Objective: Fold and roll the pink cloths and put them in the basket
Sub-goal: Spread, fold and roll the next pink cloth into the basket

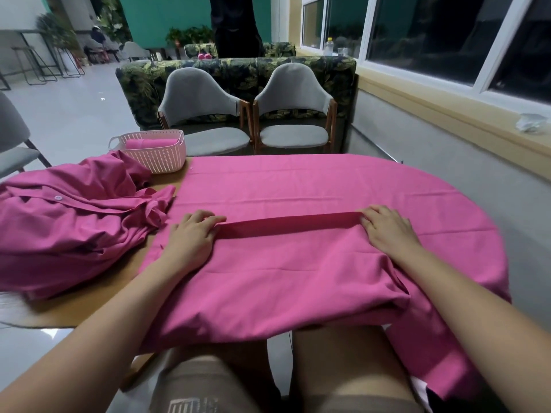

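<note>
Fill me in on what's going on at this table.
A seated person is folding a large pink cloth spread over the table. The left hand and right hand each pinch one end of a fold brought up across the cloth's middle. A crumpled pile of pink cloths waits on the left, and the pink basket at the far corner holds one rolled cloth.

Our forearms [119,317] are bare; we wear taupe-grey fabric shorts [205,380] with a pale striped print [190,406] on the left leg.
</note>
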Demonstrator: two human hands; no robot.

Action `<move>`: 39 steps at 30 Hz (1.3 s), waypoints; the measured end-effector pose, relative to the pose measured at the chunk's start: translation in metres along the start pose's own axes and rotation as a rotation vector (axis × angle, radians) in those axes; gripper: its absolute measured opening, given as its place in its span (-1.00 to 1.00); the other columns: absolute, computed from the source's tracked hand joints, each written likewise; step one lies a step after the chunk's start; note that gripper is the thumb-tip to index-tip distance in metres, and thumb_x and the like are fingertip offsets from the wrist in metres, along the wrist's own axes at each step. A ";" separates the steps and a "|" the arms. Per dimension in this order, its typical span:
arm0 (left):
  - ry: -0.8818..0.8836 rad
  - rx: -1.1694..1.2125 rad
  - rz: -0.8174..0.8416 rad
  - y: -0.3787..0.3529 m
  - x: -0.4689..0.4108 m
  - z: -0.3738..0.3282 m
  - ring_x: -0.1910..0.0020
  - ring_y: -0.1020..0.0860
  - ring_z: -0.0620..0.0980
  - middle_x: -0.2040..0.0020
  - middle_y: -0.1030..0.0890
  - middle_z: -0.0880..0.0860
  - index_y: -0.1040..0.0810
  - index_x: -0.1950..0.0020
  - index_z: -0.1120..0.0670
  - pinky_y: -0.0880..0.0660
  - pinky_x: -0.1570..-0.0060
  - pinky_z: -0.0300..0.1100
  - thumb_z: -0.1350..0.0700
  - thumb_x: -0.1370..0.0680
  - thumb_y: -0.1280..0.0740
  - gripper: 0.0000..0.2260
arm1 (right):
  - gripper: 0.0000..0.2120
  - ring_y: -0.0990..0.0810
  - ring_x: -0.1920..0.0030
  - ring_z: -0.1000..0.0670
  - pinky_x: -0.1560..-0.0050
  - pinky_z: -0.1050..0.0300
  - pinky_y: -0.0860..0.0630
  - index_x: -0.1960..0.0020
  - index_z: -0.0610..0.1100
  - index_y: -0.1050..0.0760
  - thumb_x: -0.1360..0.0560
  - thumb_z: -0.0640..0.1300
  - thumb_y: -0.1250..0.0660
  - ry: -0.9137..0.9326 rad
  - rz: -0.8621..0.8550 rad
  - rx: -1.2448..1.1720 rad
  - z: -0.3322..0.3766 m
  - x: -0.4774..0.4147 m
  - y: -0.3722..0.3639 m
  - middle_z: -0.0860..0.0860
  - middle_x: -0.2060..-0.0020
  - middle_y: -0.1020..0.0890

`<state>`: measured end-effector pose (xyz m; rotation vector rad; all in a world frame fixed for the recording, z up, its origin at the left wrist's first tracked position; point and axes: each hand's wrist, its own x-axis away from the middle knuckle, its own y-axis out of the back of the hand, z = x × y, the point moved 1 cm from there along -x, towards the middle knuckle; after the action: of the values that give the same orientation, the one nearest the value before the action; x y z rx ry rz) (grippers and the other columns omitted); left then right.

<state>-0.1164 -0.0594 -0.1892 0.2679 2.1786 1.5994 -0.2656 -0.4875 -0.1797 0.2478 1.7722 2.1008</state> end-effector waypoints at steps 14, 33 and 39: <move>-0.013 0.114 0.019 0.014 0.084 -0.002 -0.35 -0.44 0.04 -0.38 -0.50 -0.15 -0.53 -0.42 -0.30 -0.42 -0.28 0.13 -0.28 -0.61 0.02 -0.51 | -0.61 -0.38 -0.50 -0.13 -0.40 -0.18 -0.36 -0.49 0.17 -0.46 -0.72 0.10 -0.09 0.015 -0.060 -0.059 -0.014 0.098 0.005 -0.01 -0.52 -0.43; -0.105 0.160 -0.061 0.051 0.082 -0.011 -0.32 -0.53 0.10 -0.33 -0.60 0.00 -0.60 -0.42 -0.09 -0.43 -0.38 0.05 -0.06 -0.64 -0.14 -0.59 | -0.57 -0.53 -0.30 -0.17 -0.35 -0.34 -0.46 -0.34 0.03 -0.56 -0.70 0.18 -0.05 0.103 -0.211 -0.297 -0.008 0.090 0.033 -0.03 -0.27 -0.58; -0.112 0.087 -0.050 0.047 0.020 -0.003 -0.33 -0.54 0.16 -0.32 -0.60 0.07 -0.60 -0.42 -0.05 -0.47 -0.36 0.15 -0.03 -0.71 -0.17 -0.66 | -0.42 -0.53 -0.29 -0.22 -0.34 -0.30 -0.47 -0.30 0.06 -0.55 -0.59 0.31 0.08 0.058 -0.152 -0.274 0.003 0.020 0.040 -0.09 -0.23 -0.61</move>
<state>-0.1397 -0.0392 -0.1485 0.3192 2.1544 1.4305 -0.2890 -0.4822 -0.1426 -0.0219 1.4601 2.2251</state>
